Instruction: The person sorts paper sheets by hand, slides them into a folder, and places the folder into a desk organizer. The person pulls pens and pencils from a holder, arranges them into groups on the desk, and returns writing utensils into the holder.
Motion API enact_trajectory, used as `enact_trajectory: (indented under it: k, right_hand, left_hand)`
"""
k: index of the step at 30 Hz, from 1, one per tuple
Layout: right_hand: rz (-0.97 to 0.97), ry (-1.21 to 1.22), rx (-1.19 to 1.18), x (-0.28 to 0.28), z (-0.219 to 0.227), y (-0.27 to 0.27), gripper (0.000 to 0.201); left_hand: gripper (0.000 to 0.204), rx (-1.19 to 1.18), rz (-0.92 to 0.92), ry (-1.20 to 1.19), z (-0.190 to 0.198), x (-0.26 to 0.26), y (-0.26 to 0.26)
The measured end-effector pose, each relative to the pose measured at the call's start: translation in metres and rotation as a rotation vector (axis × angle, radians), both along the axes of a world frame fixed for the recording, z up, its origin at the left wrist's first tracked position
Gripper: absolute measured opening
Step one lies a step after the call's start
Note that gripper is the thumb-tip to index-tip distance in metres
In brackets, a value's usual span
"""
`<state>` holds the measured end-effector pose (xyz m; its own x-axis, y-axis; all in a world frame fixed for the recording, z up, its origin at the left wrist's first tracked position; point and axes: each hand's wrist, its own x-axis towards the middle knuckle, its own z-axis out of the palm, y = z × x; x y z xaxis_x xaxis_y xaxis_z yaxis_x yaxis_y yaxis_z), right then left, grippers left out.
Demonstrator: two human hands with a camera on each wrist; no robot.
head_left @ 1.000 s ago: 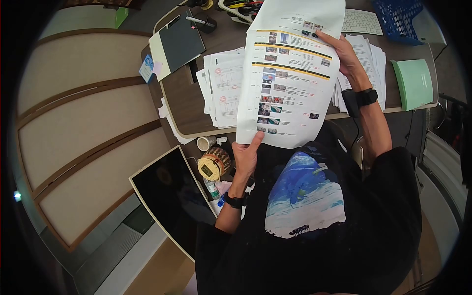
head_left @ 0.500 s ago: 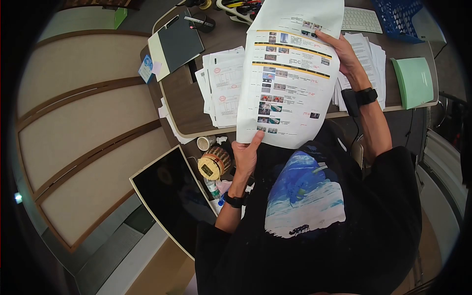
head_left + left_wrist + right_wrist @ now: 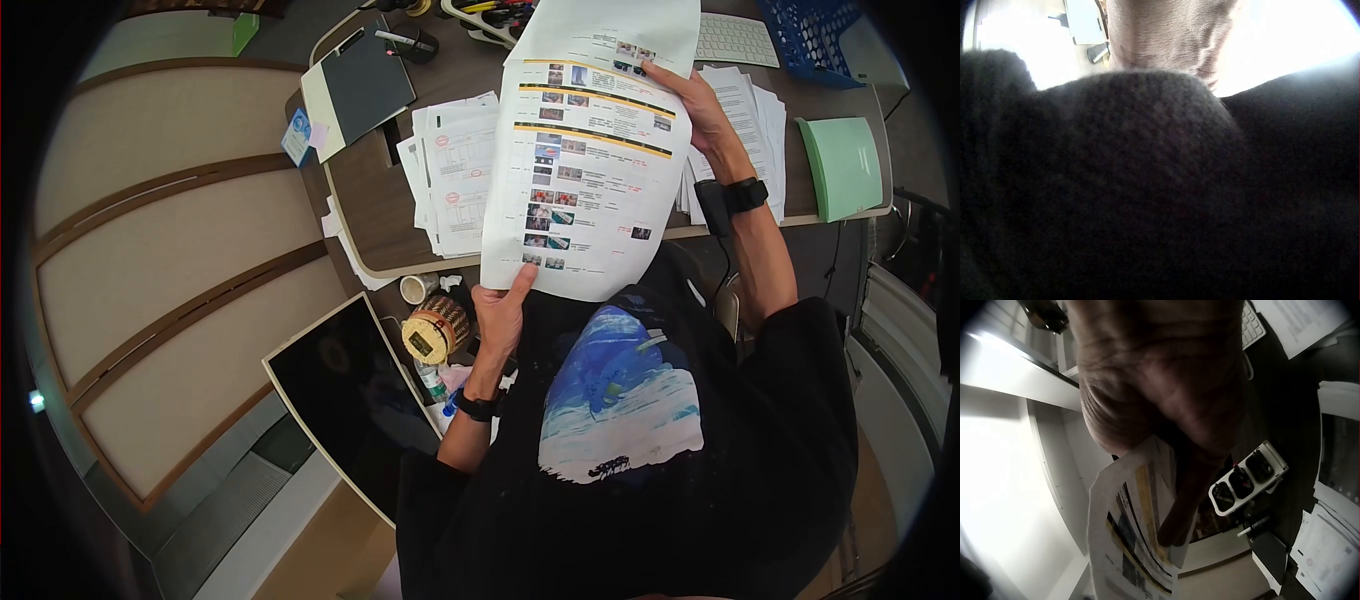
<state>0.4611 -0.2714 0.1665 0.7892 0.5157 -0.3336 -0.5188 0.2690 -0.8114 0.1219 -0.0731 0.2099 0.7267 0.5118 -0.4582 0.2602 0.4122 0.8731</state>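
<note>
The left hand point(image 3: 500, 318) pinched the near edge of the printed sheet point(image 3: 600, 190), thumb on top; the right hand point(image 3: 704, 112) gripped its right edge. The sheet spanned between them, partly over the worktop point(image 3: 375, 215).

Sheet point(image 3: 600, 215): white, crossed by yellow-and-black bands, with small multicoloured pictures and red marks. Shirt point(image 3: 780, 460): black, blue-and-white print. Desk point(image 3: 375, 225): dark brown, pale edge. Far right: basket point(image 3: 812, 38), blue; keyboard point(image 3: 735, 42), white. Right: folder point(image 3: 845, 170), light green. Near left: monitor point(image 3: 350, 385), black screen, cream frame.
</note>
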Motion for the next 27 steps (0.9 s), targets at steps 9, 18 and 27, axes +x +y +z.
enact_trajectory:
  k: [9, 18, 27]
  right_hand:
    - [0.012, 0.008, 0.001, -0.0024, 0.0032, 0.0, 0.047]
    - [0.003, 0.01, 0.001, -0.0038, 0.0025, 0.0004, 0.047]
    - [0.004, 0.019, -0.004, -0.0028, -0.0053, -0.0026, 0.047]
  left_hand:
    - [0.026, -0.031, 0.01, -0.017, 0.0005, 0.0004, -0.0003]
    - [0.027, -0.049, 0.017, -0.025, 0.005, 0.0022, -0.0007]
    - [0.028, -0.071, 0.026, -0.02, 0.0039, 0.0013, -0.0004]
